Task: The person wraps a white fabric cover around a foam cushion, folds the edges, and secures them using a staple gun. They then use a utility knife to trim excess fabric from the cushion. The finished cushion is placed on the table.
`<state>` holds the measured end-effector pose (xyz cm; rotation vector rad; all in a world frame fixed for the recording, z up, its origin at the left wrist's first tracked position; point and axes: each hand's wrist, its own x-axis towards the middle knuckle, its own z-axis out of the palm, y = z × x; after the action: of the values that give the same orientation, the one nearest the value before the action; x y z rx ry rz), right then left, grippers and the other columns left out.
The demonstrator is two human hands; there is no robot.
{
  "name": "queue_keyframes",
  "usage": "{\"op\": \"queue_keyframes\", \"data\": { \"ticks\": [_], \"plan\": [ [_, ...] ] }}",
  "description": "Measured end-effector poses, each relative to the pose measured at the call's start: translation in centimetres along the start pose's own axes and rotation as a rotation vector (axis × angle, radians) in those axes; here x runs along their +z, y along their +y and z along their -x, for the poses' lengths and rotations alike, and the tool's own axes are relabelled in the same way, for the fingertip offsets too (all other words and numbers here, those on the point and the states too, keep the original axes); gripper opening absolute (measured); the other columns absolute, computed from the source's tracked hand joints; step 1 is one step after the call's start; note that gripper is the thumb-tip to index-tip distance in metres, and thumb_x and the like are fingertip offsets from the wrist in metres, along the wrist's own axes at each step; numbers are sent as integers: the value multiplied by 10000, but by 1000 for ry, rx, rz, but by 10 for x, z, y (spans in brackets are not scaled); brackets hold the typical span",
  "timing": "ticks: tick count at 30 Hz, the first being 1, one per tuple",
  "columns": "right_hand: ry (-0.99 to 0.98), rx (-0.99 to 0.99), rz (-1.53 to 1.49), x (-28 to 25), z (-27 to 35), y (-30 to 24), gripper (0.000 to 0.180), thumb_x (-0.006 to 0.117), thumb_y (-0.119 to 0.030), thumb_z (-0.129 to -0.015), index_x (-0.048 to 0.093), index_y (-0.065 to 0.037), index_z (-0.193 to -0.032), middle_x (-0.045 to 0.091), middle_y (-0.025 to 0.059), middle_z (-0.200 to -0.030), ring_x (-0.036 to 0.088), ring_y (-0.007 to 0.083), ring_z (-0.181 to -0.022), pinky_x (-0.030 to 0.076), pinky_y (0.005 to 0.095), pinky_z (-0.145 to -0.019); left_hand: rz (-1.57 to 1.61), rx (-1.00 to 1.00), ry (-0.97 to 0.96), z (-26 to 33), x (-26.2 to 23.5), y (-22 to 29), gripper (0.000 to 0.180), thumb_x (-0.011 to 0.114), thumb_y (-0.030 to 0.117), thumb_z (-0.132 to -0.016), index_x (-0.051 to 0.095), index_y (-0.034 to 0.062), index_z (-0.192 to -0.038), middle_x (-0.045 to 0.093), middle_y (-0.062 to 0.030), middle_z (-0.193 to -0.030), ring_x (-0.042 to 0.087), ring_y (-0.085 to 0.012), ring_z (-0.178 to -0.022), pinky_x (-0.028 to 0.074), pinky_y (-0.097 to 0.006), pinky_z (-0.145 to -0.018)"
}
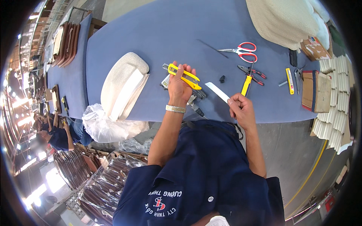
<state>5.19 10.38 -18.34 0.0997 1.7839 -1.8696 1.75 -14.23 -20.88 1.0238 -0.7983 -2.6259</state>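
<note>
My left hand (179, 89), palm up, holds a yellow utility knife (184, 76) across its fingers. Pinched between the thumb and fingers of my right hand (241, 110) is a long, flat, pale cutter blade (216, 91), pointing up and left toward the knife but apart from it. Partly hidden below my left hand lies a grey-and-black power tool (196, 107). A small black piece (222, 79) rests between the hands. Just beyond my right hand are a yellow-handled tool (246, 85) and red-and-black pliers (253, 72).
Red-and-white scissors (247, 52) lie farther back on the blue-grey table (166, 30). Another yellow cutter (289, 81) is at the right, near a brown box (316, 91). A beige cushion (124, 84) sits left above clear plastic (113, 126). Beige fabric (286, 22) is piled far right.
</note>
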Motion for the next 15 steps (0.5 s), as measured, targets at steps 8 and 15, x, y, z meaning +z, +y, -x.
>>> {"op": "queue_keyframes", "data": {
  "ticks": [8, 15],
  "plan": [
    [-55, -61, 85, 0, -3, -3, 170, 648, -140, -1009, 619, -28, -885, 567, -36, -623, 472, 31, -531, 339, 232, -517, 99, -31, -20, 19, 2, 3, 324, 625, 163, -1044, 498, 111, -1337, 632, -56, -1036, 661, -182, -984, 576, -432, -1001],
    [-53, -56, 50, 2, 3, -6, 143, 652, -108, -1003, 620, -26, -890, 561, -45, -621, 469, 24, -535, 343, 224, -517, 86, -60, -117, 23, 1, -3, 424, 626, 179, -1047, 436, 125, -1422, 597, -66, -1053, 641, -199, -986, 578, -434, -961]
  ]
}}
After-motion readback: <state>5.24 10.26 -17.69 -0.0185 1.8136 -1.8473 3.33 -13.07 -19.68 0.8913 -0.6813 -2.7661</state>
